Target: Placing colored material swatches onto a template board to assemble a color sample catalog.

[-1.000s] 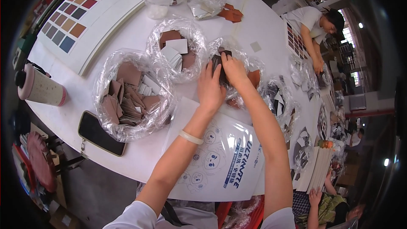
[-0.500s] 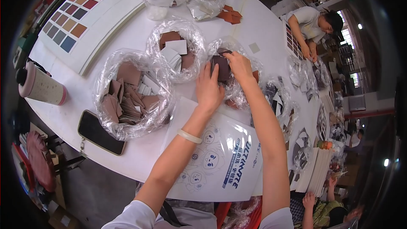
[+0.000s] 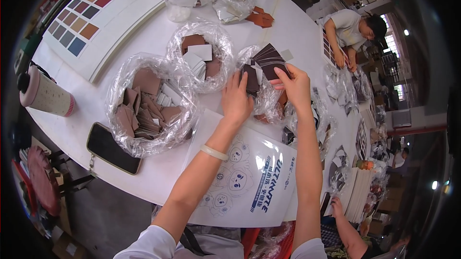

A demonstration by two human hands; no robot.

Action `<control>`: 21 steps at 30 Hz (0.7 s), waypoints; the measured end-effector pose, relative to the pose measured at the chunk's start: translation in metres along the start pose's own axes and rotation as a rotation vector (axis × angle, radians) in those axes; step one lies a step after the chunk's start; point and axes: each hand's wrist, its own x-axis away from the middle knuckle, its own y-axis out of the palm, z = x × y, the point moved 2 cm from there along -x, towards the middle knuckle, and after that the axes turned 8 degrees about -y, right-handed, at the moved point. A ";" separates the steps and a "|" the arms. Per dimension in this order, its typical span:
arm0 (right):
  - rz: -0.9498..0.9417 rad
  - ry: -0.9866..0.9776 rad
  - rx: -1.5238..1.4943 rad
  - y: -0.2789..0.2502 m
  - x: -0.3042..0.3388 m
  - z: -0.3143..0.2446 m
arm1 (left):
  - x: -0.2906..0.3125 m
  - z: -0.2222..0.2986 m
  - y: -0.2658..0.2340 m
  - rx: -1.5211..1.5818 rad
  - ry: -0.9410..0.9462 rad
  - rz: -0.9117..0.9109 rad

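My right hand (image 3: 297,88) pinches a fanned stack of dark brown square swatches (image 3: 270,61) by its right end, above a clear plastic bag (image 3: 270,103). My left hand (image 3: 237,100) grips more dark brown swatches (image 3: 251,80) at the left of the same bag, thumb and fingers around them. Left of that hand, an open plastic bag (image 3: 115,91) holds several mauve-brown swatches (image 3: 144,115), some with pale backs up. A smaller bag (image 3: 224,43) behind it holds brown and whitish squares (image 3: 199,52).
A board with coloured sample squares (image 3: 127,24) lies at the back left. A tumbler (image 3: 50,96) and a phone (image 3: 114,149) lie near the left edge. A printed translucent sheet (image 3: 249,206) lies under my forearms. A co-worker (image 3: 348,28) works at the far right.
My right hand has moved right and slightly down, drawing dark swatches up out of the bag into a fan. My left hand stays nearly where it was.
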 end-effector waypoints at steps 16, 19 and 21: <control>-0.114 -0.390 0.633 0.052 0.042 0.032 | -0.007 0.003 -0.009 0.369 0.029 0.175; -0.147 -0.393 0.672 0.055 0.052 0.023 | -0.008 0.002 -0.003 0.315 0.071 0.157; -0.292 -0.388 0.732 0.048 0.052 0.023 | -0.005 0.003 0.000 0.368 0.074 0.187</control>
